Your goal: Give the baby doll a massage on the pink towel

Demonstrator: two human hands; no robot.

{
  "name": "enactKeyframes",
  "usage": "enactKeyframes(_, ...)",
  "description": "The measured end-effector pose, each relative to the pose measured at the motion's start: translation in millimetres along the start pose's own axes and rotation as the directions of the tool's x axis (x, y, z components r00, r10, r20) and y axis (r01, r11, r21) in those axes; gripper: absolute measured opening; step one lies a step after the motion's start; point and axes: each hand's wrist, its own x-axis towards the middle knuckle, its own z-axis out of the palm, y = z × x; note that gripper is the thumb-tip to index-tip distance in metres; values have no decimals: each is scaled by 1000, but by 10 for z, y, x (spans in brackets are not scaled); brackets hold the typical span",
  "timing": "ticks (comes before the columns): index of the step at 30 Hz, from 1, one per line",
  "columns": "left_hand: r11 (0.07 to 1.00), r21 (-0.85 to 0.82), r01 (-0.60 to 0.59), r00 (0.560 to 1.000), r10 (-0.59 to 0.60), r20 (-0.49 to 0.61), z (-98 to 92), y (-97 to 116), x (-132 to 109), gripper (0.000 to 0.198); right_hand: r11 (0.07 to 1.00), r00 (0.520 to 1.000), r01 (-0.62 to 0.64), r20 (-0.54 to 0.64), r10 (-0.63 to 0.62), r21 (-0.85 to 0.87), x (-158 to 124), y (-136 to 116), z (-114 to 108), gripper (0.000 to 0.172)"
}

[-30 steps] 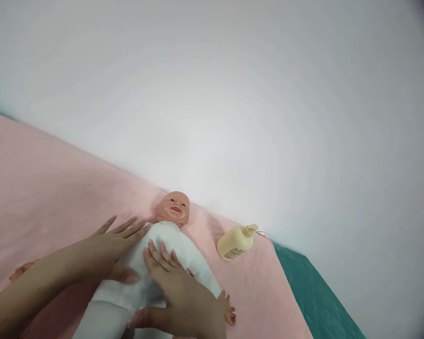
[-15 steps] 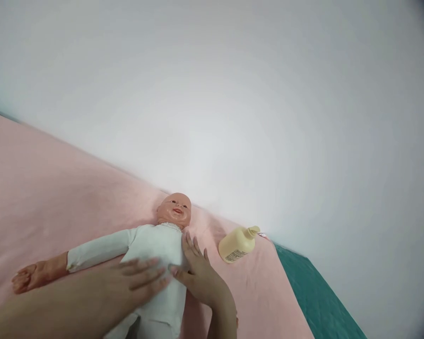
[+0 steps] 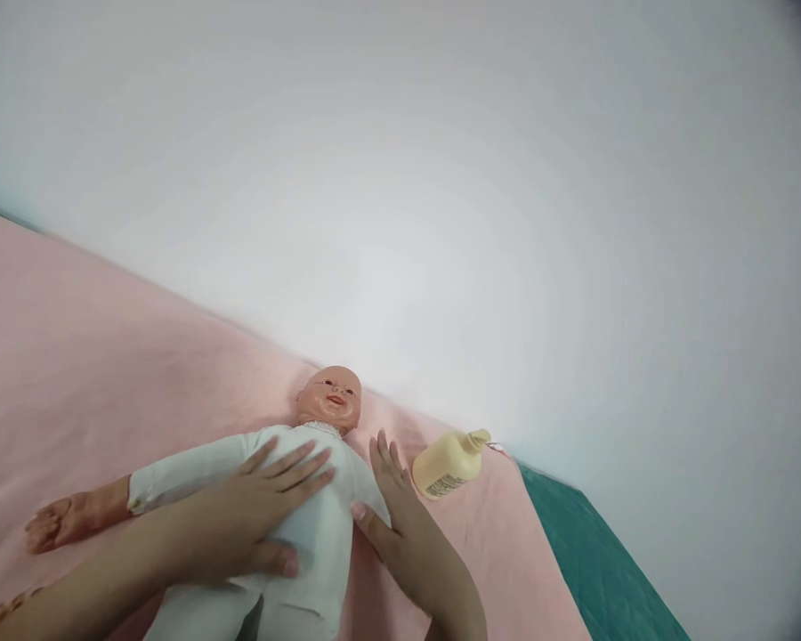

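A baby doll (image 3: 330, 534) with a white cloth body lies face up on a pink sheet. My left hand (image 3: 257, 516) rests on the doll's chest, fingers spread and thumb apart. At the doll's other side, my right hand (image 3: 407, 530) is open by its shoulder and upper arm, the thumb toward the torso. It partly hides that arm. Neither hand grips anything. Just beyond my right hand stands a pale yellow pump bottle (image 3: 449, 463), tilted in the view, with a printed label facing me.
The pink sheet (image 3: 107, 329) covers the surface and runs up to a plain white wall (image 3: 400, 196). On the right, a green quilted cover (image 3: 594, 543) shows past the sheet's edge. A small tag lies by the sheet's far corner.
My left hand has moved up the doll's chest and spread its fingers. My right hand has shifted right, from the chest's edge to the shoulder and arm. Doll and bottle stay put.
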Motion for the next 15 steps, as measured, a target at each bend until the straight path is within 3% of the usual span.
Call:
enactKeyframes(6,987,7,158,985,-157,-65,24,-428,-17,78,980,948,189,251,-197,57,-71,-381,113,87)
enactKeyframes(10,966,108,235,962,-216,-167,76,-704,-72,63,923,885,340,272,-379,183,31,-429,346,81)
enactKeyframes(15,907,227,354,933,-325,-153,-96,-639,-147,62,939,902,341,262,-343,56,238,-367,451,73)
